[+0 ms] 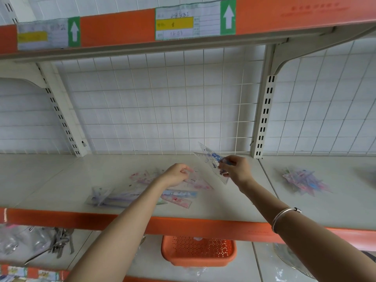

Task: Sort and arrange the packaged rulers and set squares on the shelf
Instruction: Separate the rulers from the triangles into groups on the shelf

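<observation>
Shelf (223, 204) carries a loose pile of packaged rulers (179, 195) mid-bay, long axes mostly left-right, and a second heap (303, 180) well apart to the right. Clear set square (211, 159) is held tilted above the shelf, point toward the back. The right hand (236, 169) has its fingers clamped on the lower edge and is the hand nearer that heap. Left hand (176, 174) hovers over the mid pile, fingers curled - cannot tell if they pinch a pack.

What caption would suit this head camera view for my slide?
Right hand holds a clear packaged set square above the shelf; left hand sits over scattered ruler packs.
</observation>
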{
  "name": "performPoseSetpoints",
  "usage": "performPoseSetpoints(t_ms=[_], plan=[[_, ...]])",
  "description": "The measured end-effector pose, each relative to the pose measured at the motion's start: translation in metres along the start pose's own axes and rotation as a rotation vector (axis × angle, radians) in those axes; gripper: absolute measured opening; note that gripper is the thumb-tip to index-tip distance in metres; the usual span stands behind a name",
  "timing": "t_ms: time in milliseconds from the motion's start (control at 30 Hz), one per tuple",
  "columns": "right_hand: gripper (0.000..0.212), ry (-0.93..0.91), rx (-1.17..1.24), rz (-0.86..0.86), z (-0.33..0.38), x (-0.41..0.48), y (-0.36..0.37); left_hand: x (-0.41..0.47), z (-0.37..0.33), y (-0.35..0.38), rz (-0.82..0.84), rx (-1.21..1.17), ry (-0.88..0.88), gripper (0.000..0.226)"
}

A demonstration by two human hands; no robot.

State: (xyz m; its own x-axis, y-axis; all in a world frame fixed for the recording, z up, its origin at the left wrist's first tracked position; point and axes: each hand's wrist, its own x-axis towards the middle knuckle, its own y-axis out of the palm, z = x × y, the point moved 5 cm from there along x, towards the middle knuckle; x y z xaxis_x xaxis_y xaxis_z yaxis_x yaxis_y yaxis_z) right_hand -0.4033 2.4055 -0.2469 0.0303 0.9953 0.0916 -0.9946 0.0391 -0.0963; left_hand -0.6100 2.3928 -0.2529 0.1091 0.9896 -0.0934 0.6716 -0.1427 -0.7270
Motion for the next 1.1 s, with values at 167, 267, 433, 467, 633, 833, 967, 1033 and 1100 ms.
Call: performPoseSetpoints(t_ms=[167,267,433,467,633,833,967,1033,1100], plan=[[0.022,0.002,-0.027,0.004,0.001,0.003,-0.014,0.019,-0.008,0.025,0.059,0.068,-0.018,0.034],[0.019,0.002,-0.047,0.002,-0.001,0.006,-0.022,0.029,-0.006,0.029,0.084,0.105,-0.043,0.037],[0.013,0.001,-0.057,0.013,0.000,0.011,-0.031,0.042,-0.005,0.019,0.103,0.348,-0.037,0.051],[0.014,0.003,-0.060,0.017,0.000,0.012,-0.032,0.043,-0.006,0.018,0.118,0.398,-0.024,0.055],[0.011,0.006,-0.064,0.018,-0.001,0.014,-0.033,0.045,-0.012,0.019,0.288,0.492,0.022,0.074],[0.011,0.018,-0.065,0.019,-0.004,0.017,-0.034,0.057,-0.015,0.016,0.301,0.582,0.079,0.056],[0.010,0.028,-0.047,0.017,-0.008,0.018,-0.035,0.058,-0.011,0.014,0.258,0.576,0.066,0.051],[0.009,0.030,-0.041,0.018,-0.010,0.019,-0.035,0.056,-0.008,0.013,0.250,0.563,0.046,0.050],[0.009,0.034,-0.040,0.016,-0.011,0.019,-0.035,0.055,-0.005,0.013,0.243,0.547,0.018,0.045]])
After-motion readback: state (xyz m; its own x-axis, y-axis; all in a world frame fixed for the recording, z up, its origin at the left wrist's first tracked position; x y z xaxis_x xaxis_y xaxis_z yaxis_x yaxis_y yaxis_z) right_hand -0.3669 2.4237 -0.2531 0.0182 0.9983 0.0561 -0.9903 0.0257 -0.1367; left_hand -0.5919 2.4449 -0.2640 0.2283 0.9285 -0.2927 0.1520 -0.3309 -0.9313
